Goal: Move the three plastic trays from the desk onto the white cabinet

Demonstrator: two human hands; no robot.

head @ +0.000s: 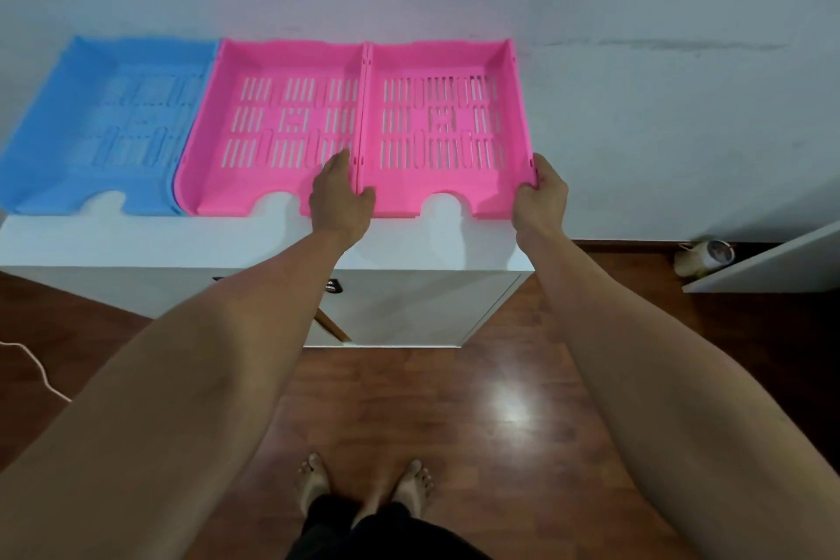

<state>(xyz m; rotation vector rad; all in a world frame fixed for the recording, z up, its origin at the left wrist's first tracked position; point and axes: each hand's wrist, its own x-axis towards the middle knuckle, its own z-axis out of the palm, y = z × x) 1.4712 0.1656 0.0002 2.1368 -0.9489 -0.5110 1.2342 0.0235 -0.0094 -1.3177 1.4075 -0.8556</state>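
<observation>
Three slotted plastic trays lie side by side on the white cabinet (150,236) against the wall. A blue tray (68,141) is at the left, a pink tray (227,177) in the middle, and a second pink tray (450,59) at the right. My left hand (340,196) grips the right pink tray's left wall near its front corner, fingers reaching over the middle tray's edge. My right hand (541,191) grips the same tray's right wall at the front corner. That tray rests flat on the cabinet top.
The cabinet's right end sits just past the right tray. A white board (772,264) leans low at the right, with a small pale object (704,257) beside it on the dark wooden floor. A white cord (32,364) lies at the left. My bare feet stand before the cabinet.
</observation>
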